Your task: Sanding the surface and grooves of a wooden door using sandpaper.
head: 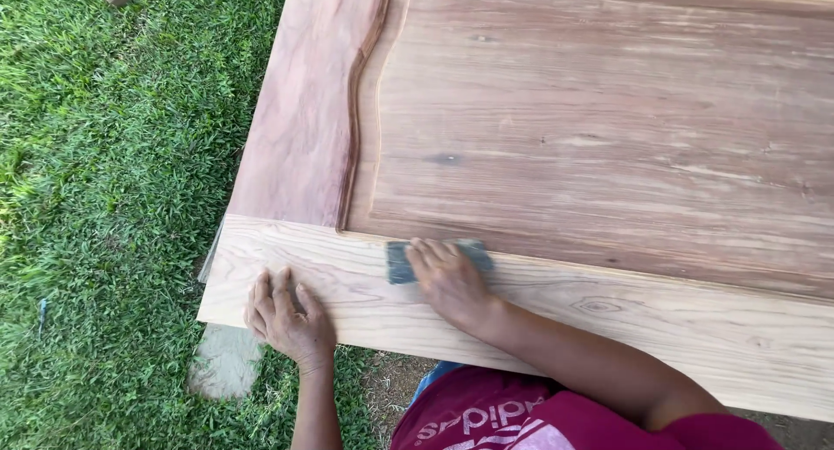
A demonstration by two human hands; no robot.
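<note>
Both arms enter from the bottom edge and extend forward. The left hand [287, 318] lies palm down with all 5 digits spread flat and slightly flexed at the knuckles; its wrist is straight and the forearm rises almost vertically. The right hand [448, 281] also lies palm down, fingers [430, 254] held together and pressed flat, pointing up and left; the bare right forearm runs diagonally from the lower right, elbow bent

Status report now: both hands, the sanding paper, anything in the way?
Left hand flat on pale rail. Right hand pressing grey sandpaper at the panel's groove. Nothing in the way.
</note>
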